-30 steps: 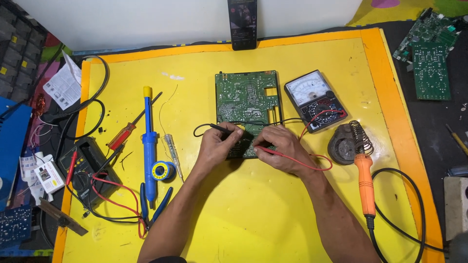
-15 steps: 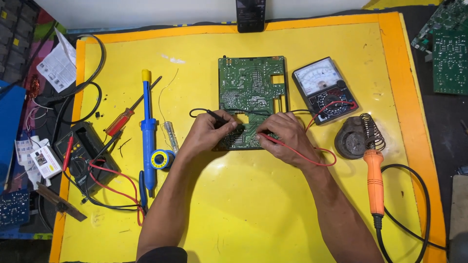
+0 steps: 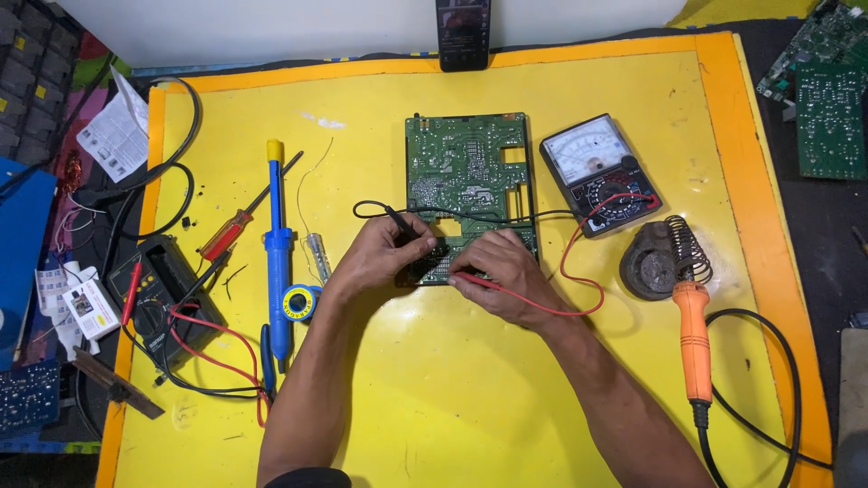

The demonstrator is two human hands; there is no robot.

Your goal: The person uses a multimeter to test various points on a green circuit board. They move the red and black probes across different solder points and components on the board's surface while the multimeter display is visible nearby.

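A green circuit board (image 3: 466, 176) lies solder side up on the yellow mat (image 3: 452, 389). My left hand (image 3: 380, 253) pinches a black test probe (image 3: 402, 223) with its tip on the board's near edge. My right hand (image 3: 506, 276) holds a red test probe (image 3: 475, 278) against the same edge. Both leads run to an analog multimeter (image 3: 599, 172) to the right of the board. My fingers hide the probe tips.
An orange-handled soldering iron (image 3: 692, 334) rests in a coil stand (image 3: 665, 258) at the right. To the left lie a blue desoldering pump (image 3: 278, 248), a solder spool (image 3: 298, 301), a red screwdriver (image 3: 237, 230) and a black digital meter (image 3: 158, 294). A phone (image 3: 463, 32) stands at the far edge. More boards (image 3: 827, 104) sit at the top right.
Both hands have stayed on the board's near edge with the probes. The view has shifted slightly, so everything sits a little lower in the frame.
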